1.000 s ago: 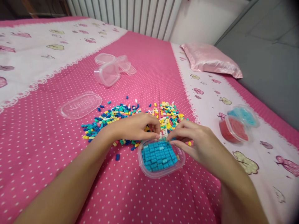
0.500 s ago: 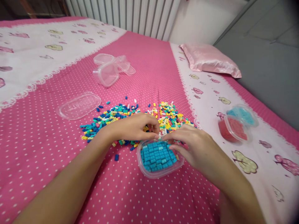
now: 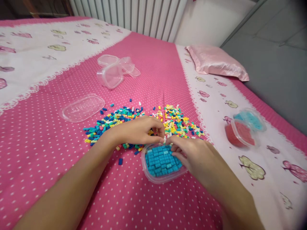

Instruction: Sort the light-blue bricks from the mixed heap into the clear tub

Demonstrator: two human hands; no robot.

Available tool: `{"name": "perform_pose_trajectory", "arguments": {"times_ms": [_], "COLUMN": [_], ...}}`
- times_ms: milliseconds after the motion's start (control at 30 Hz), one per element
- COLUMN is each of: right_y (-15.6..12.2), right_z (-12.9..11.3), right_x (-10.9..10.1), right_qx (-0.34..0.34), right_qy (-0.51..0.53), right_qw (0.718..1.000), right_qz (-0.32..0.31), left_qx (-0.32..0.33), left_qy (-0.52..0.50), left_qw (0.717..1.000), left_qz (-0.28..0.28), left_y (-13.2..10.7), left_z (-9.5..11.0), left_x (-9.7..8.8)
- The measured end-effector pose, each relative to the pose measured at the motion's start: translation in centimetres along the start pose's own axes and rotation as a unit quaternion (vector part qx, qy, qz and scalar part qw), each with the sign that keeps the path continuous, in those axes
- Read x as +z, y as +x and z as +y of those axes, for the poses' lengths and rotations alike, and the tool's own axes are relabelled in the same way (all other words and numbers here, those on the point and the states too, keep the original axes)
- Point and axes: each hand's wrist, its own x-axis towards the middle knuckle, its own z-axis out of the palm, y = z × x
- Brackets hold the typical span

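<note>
A clear plastic container (image 3: 145, 166) stands on the pink dotted bedspread, packed with rows of blue toy bricks (image 3: 161, 161). My left hand (image 3: 144, 130) is at its far rim, fingers curled in and the thumb tip meeting them in a pinch; what they hold, if anything, is too small to name. Over the container's right side is my right hand (image 3: 192, 153), its fingers bent and its index fingertip near my left thumb. Whatever lies between its fingers is hidden. Just beyond both hands spreads a pile of loose multicoloured bricks (image 3: 176, 123).
A clear lid (image 3: 82, 108) lies at left, with clear tubs (image 3: 112, 76) and lids further back. At right are a tub of red bricks (image 3: 240, 134) and one of light-blue bricks (image 3: 250, 119). One dark blue brick (image 3: 120, 161) lies nearer me. A pink pillow (image 3: 217, 64) rests behind.
My right hand has turned slightly and its fingers have curled in more, over the container's far right part. My left hand stays in about the same place.
</note>
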Motion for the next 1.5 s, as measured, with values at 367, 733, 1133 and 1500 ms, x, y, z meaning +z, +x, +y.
{"name": "perform_pose_trajectory", "arguments": {"times_ms": [367, 733, 1133, 1500], "right_y": [0.3, 0.5, 0.3, 7.3], "right_z": [-0.2, -0.2, 1.8, 9.4], "right_x": [0.1, 0.7, -0.7, 3.7], "right_qx": [-0.023, -0.031, -0.058, -0.030], "right_qy": [-0.027, -0.029, 0.079, 0.102], "right_qw": [0.999, 0.999, 0.988, 0.953], "right_qz": [0.019, 0.012, 0.123, 0.285], "left_qx": [-0.005, 0.001, 0.000, 0.003], "left_qy": [0.005, 0.008, -0.009, 0.167], "left_qw": [1.000, 1.000, 1.000, 0.982], "left_qz": [0.000, 0.003, 0.002, 0.087], "left_y": [0.0, 0.0, 0.1, 0.8], "left_z": [0.0, -0.1, 0.1, -1.4], "left_x": [0.1, 0.1, -0.3, 0.2]}}
